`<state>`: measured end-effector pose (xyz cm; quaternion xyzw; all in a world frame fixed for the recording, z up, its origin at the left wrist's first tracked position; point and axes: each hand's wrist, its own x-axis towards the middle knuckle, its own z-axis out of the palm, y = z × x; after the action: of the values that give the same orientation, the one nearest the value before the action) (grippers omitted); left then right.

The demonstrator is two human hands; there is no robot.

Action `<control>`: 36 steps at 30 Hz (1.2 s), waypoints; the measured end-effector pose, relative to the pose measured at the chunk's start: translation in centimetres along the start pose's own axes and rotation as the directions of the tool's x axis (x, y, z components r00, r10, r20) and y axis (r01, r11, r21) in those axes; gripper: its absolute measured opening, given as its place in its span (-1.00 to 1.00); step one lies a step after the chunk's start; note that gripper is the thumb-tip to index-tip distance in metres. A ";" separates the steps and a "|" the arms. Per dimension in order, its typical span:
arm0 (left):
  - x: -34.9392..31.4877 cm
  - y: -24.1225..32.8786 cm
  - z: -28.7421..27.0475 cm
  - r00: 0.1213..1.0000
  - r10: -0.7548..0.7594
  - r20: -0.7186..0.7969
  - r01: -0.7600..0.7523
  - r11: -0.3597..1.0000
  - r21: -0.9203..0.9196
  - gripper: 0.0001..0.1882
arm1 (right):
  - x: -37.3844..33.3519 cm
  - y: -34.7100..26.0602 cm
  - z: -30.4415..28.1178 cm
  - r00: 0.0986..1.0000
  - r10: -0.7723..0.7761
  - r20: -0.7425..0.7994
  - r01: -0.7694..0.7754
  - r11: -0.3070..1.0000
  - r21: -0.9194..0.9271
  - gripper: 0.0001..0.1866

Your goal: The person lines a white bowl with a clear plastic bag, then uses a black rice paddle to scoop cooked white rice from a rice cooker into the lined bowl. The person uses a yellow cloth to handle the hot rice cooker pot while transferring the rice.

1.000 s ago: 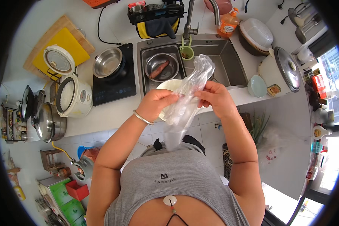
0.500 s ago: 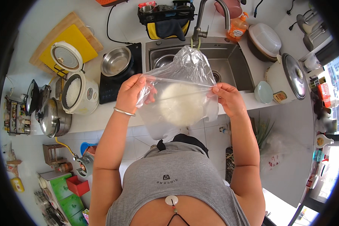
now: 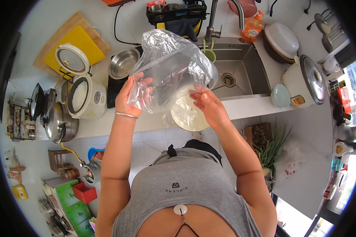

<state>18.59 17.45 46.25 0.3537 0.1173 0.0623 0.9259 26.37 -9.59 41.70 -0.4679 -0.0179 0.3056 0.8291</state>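
Observation:
A clear, crinkled plastic bag (image 3: 166, 63) is spread between my hands above the front of the counter. My left hand (image 3: 131, 96) holds its left side, and several fingers show through the film. With the fingertips of my right hand (image 3: 211, 106), I pinch the bag's lower right part. Under the bag, at the counter's front edge, is a pale round thing (image 3: 190, 117), partly covered by plastic; whether it is a bowl or its contents I cannot tell.
Behind the bag is a steel sink (image 3: 249, 67) with a tap (image 3: 211, 23). An open rice cooker (image 3: 87, 96) and a steel pan (image 3: 124, 63) stand left. To the right are a pale bowl (image 3: 280, 96) and a large lidded pot (image 3: 304, 81).
The bag has shifted up and left, off most of the pale round thing. My right hand has moved left and closer to my left hand, so the bag is no longer stretched taut.

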 end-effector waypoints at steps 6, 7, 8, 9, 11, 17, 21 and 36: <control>-0.3 -0.1 -1.9 0.981 -0.044 -0.189 0.045 0.999 0.001 -0.62 | 1.8 -0.4 1.0 0.994 0.048 -0.103 -0.050 0.999 -0.012 -0.89; -0.3 0.1 -2.7 0.954 -0.028 -0.298 0.040 0.999 0.035 -0.63 | 1.8 -0.4 1.0 0.994 0.051 -0.100 -0.053 0.999 -0.012 -0.89; -0.2 0.6 -4.3 0.915 -0.008 -0.403 0.039 0.997 0.069 -0.63 | 1.7 -0.4 1.1 0.994 0.054 -0.097 -0.056 0.998 -0.011 -0.88; -0.4 1.0 -4.0 0.864 0.013 -0.503 0.043 0.994 0.101 -0.63 | 1.7 -0.3 1.2 0.994 0.047 -0.099 -0.051 0.998 -0.039 -0.88; -0.9 -1.0 -2.8 0.729 0.605 -0.320 -0.247 0.669 0.701 -0.59 | 1.7 -0.2 1.6 0.994 0.031 -0.102 -0.041 0.995 -0.094 -0.87; -3.9 -5.1 5.6 0.732 0.568 0.377 -0.498 0.069 0.864 -0.84 | 1.2 0.0 4.6 0.995 0.025 -0.095 -0.035 0.993 -0.112 -0.84; -3.2 -7.2 7.4 0.826 0.479 0.297 -0.438 0.214 0.873 -0.78 | 0.7 0.3 5.4 1.000 -0.005 -0.030 0.006 1.000 0.017 -0.75; -1.3 -9.2 6.5 0.989 0.144 0.039 -0.127 0.683 0.720 -0.89 | -0.9 -1.3 3.4 0.985 0.170 0.009 -0.169 0.977 0.131 -0.81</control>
<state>19.35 6.25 44.98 0.6949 0.1155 0.0833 0.7049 25.22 -8.00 44.87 -0.4127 0.0429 0.3752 0.8289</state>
